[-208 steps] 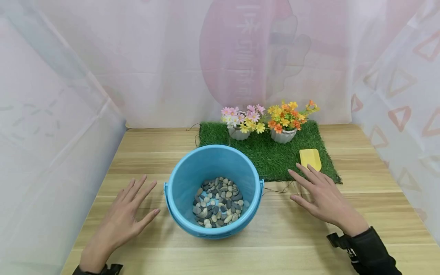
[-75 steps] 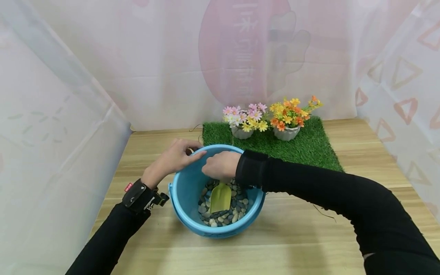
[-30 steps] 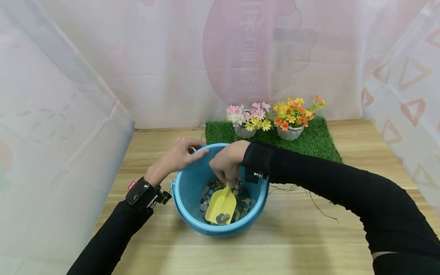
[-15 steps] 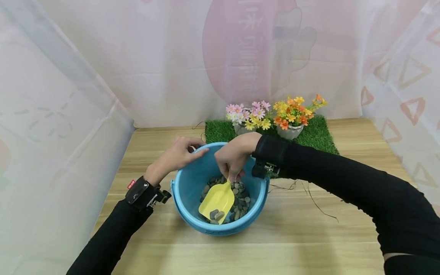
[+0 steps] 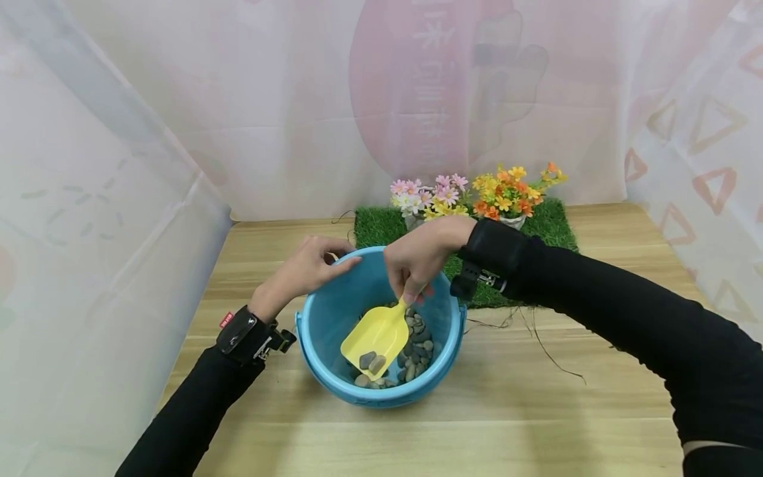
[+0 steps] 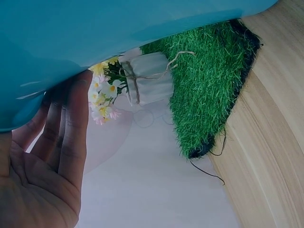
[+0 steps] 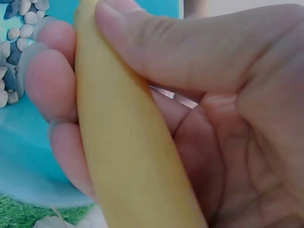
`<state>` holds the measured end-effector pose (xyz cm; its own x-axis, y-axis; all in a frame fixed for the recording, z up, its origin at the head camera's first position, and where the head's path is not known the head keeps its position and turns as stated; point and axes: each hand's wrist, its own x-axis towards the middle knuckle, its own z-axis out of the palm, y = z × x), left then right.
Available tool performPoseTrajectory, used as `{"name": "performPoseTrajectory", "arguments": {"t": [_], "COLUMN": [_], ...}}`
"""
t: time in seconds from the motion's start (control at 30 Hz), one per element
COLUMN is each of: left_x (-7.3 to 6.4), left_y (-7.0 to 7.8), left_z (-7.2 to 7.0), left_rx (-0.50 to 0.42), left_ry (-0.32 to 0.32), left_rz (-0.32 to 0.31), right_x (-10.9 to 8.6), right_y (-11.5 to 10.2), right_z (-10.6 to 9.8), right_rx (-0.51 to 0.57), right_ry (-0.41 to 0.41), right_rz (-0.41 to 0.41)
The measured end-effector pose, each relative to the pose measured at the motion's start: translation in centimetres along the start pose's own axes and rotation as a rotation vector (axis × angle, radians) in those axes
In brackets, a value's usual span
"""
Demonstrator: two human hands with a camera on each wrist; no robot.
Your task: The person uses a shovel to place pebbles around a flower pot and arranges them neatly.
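Observation:
A light blue bucket (image 5: pixel 381 397) stands on the wooden table with grey and pale pebbles (image 5: pixel 420 354) across its bottom. My left hand (image 5: pixel 301 268) grips its far left rim, thumb over the edge and fingers against the outer wall; the left wrist view shows the fingers (image 6: pixel 73 128) touching that wall. My right hand (image 5: pixel 417 258) holds a small yellow shovel (image 5: pixel 375 334) by its handle, inside the bucket above the pebbles. A few pebbles (image 5: pixel 371 362) lie on its blade, which slants down toward the near left. In the right wrist view, thumb and fingers wrap the handle (image 7: pixel 123 142).
Behind the bucket lies a green artificial grass mat (image 5: pixel 545 228). On it stand a pot of pink, white and yellow flowers (image 5: pixel 432 195) and a pot of orange and yellow flowers (image 5: pixel 509 193). Loose dark threads (image 5: pixel 554 358) trail from the mat. Printed white cloth (image 5: pixel 280 132) encloses the table.
The right hand took the yellow shovel from the mat into the bucket, then lifted it with a few pebbles on its blade. The left hand came onto the rim and stays there.

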<state>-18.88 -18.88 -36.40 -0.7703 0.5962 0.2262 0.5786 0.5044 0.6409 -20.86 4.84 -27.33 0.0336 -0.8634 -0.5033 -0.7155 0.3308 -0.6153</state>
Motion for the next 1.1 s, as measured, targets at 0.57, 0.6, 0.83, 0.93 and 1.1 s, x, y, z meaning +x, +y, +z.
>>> {"name": "performPoseTrajectory", "arguments": {"t": [0.57, 0.6, 0.83, 0.93, 1.1], "left_x": [0.3, 0.3, 0.3, 0.2, 0.1], "left_y": [-0.1, -0.1, -0.3, -0.4, -0.5], "left_z": [0.3, 0.3, 0.1, 0.1, 0.2], "left_rx": [0.005, 0.007, 0.004, -0.005, -0.005], "left_ry": [-0.006, -0.004, -0.002, -0.003, 0.0], "left_rz": [-0.025, -0.028, -0.028, -0.026, -0.01], "right_x": [-5.9, -6.3, -8.7, -9.4, -10.4], "right_y": [1.0, 1.0, 1.4, 1.5, 1.6], "right_z": [1.6, 1.7, 2.6, 3.0, 3.6], "right_rx": [0.155, 0.151, 0.196, 0.195, 0.189], "right_ry": [0.189, 0.205, 0.277, 0.285, 0.308], "right_rz": [-0.008, -0.007, 0.072, 0.115, 0.147]}}
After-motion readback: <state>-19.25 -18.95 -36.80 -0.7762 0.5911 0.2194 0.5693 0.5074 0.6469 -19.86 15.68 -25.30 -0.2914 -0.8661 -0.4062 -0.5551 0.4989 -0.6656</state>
